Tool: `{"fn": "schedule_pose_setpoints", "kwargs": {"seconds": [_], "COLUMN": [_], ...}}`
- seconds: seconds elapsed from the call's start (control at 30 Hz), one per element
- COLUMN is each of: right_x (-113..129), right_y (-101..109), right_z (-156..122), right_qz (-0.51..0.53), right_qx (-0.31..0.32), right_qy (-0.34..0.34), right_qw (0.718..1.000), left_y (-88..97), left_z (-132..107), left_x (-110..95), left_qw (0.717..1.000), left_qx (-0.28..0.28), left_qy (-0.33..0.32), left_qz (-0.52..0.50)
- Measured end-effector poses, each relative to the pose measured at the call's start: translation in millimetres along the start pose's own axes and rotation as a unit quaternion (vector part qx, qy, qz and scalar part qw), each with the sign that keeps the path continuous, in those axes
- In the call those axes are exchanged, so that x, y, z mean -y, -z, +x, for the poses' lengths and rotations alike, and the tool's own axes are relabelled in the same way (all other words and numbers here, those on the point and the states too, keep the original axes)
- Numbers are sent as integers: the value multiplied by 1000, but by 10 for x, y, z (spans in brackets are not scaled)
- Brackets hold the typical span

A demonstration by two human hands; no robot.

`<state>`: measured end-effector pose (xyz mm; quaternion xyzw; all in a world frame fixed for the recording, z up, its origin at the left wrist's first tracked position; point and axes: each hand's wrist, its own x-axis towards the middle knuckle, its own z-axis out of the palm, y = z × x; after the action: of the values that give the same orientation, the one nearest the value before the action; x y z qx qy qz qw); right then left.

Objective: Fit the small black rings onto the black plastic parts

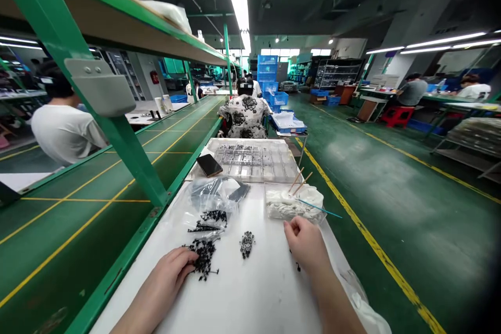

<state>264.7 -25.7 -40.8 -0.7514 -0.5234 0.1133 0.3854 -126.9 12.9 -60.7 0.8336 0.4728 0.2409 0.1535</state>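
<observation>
My left hand (171, 272) rests at the left side of a pile of small black pin-like parts (205, 257) on the white tabletop (254, 302). Its fingertips touch the pile with thumb and fingers close together; what lies between them is hidden. On the right, my right hand (307, 244) is curled, thumb against forefinger, and I cannot make out anything in it. Beside and partly beneath it lie a few small black parts (298, 267). Between the hands sits a small heap of silvery-grey, nut-like pieces (247, 245).
Behind the pile lies a clear bag (213, 198) with more black parts. A clear box (277, 203) holds white cloth and thin sticks. Further back are a phone (209, 165) and a compartment tray (254, 162). A green post (136, 162) and conveyor (117, 177) border the left; several people sit around.
</observation>
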Motion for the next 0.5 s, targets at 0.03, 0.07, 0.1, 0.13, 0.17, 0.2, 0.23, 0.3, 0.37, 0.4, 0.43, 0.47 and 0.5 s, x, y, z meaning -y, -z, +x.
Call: {"fn": "schedule_pose_setpoints", "kwargs": {"seconds": [0.03,0.07,0.1,0.13,0.17,0.2,0.23,0.3,0.37,0.4,0.43,0.47,0.5], "right_x": [8,15,20,25,29,32,35,42,50,55,61,68,75], "right_y": [-20,-39,-55,-70,-82,-92,-100,-114,-124,-129,-133,-138,-144], "right_z": [-9,-19,-28,-36,-41,-44,-44,-42,-39,-38,-39,-41,-43], "right_qz": [10,20,29,36,42,48,52,58,62,63,64,65,66], "right_qx": [-5,-9,-12,-14,-15,-16,-17,-20,-24,-26,-28,-29,-30], "right_qy": [10,20,28,35,41,46,50,57,60,62,63,66,68], "right_qw": [1000,1000,999,999,998,998,997,996,996,996,996,995,995], "left_y": [26,43,51,47,32,6,-28,-106,-170,-189,-198,-197,-187], "left_z": [28,51,69,83,93,101,106,111,109,106,103,100,97], "left_x": [-34,-63,-88,-107,-122,-131,-135,-126,-101,-86,-73,-63,-58], "left_qw": [1000,1000,1000,1000,1000,1000,1000,1000,1000,1000,999,999,999], "left_qx": [1,0,0,0,1,2,4,7,9,10,11,11,10], "left_qy": [-1,-2,-2,-3,-4,-6,-7,-7,-7,-6,-7,-9,-10], "left_qz": [-4,-7,-10,-13,-16,-18,-19,-20,-21,-24,-29,-36,-44]}}
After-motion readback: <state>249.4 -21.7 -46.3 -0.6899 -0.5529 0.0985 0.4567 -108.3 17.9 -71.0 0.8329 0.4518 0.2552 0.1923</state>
